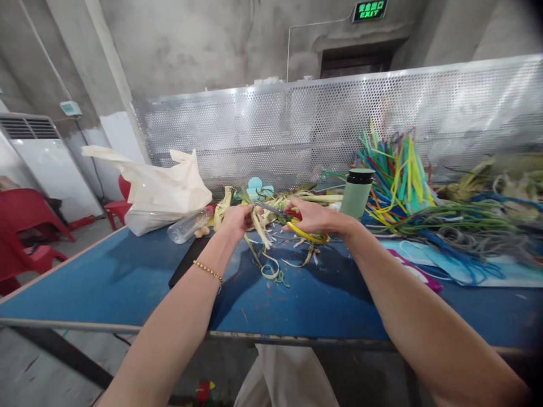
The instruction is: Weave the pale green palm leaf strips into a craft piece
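Note:
My left hand (238, 220) is closed on a bundle of pale, husk-like plant strips (262, 227), whose ends hang down towards the table. My right hand (311, 216) grips scissors (274, 208) with a red and yellow handle. The blades point left, close to the strips beside my left hand; whether they touch cannot be made out. Curled strips (270, 271) and small cut scraps lie below the hands on the blue table (297, 308). More pale husk pieces (224, 204) are heaped behind my left hand.
A white plastic bag (165, 189) and a clear bottle (183, 227) stand left. Right are a green cup (357, 195), colourful fuzzy stems (403, 175), tangled cords (470, 232) and a blue mask (449, 263). A perforated metal panel (254, 130) lines the back.

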Motion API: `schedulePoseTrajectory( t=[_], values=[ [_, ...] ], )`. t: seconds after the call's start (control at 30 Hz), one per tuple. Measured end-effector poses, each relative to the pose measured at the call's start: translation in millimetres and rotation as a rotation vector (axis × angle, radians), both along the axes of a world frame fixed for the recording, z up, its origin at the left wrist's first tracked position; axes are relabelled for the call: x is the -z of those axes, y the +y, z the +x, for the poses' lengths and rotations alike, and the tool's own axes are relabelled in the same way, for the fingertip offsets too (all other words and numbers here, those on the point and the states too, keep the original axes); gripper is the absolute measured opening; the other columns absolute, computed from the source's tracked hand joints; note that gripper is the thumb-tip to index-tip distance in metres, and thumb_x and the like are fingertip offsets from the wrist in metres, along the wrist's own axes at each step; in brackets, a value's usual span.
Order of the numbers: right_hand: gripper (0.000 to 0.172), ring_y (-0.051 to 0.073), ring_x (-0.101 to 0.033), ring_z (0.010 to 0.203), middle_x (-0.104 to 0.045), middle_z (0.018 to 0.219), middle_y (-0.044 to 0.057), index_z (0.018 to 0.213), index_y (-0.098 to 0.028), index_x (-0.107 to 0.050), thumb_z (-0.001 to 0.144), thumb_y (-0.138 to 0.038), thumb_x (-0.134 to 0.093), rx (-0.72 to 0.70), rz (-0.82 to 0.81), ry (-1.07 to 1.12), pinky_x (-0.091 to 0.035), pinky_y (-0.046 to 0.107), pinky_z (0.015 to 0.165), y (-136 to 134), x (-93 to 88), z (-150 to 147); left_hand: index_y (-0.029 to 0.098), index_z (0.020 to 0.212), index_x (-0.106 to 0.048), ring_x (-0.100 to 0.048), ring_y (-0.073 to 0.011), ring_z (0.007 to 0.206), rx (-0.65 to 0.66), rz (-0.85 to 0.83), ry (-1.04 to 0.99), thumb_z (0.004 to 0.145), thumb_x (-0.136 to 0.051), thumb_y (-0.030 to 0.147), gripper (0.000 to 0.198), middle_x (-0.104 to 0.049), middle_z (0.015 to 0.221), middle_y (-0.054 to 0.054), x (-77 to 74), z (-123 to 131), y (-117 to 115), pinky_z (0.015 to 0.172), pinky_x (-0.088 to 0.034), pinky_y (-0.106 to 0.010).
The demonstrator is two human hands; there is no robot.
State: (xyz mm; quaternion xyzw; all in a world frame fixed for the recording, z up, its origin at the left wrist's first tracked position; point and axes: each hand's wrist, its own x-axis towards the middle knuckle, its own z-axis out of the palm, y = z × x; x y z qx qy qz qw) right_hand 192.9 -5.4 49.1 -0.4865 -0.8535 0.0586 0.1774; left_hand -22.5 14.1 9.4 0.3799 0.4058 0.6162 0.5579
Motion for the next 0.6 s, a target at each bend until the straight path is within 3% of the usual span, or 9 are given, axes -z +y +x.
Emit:
schedulePoseTrajectory(
  t=[0.27,0.6],
  values=[
    [0.053,0.025,-0.06,0.091,-0.065,0.107,0.011,0.109,-0.019,-0.056,0.069,-0.047,-0.074,0.026,0.226,0.013,-0.044,0.031,0.074,8.2,8.8,-6.7,0.011,0.076,-0.06,-0.054,-0.0109,0.046,0.038,-0.1,-0.158,0.075,-0.053,0.005,0.009,-0.059,0.053,-0.002,-8.2,4.0,-2.6,0.049,-0.047,-0.022],
    [0.047,0.024,-0.061,0.092,-0.065,0.106,0.01,0.107,-0.02,-0.058,0.071,-0.046,-0.073,0.016,0.232,0.037,-0.046,0.034,0.079,2.9,6.5,-8.7,0.014,0.079,-0.057,-0.052,-0.0109,0.047,-0.03,-0.179,-0.295,0.082,-0.052,0.009,0.008,-0.054,0.059,-0.001,-9.2,-1.0,1.9,0.055,-0.052,-0.026]
  ],
)
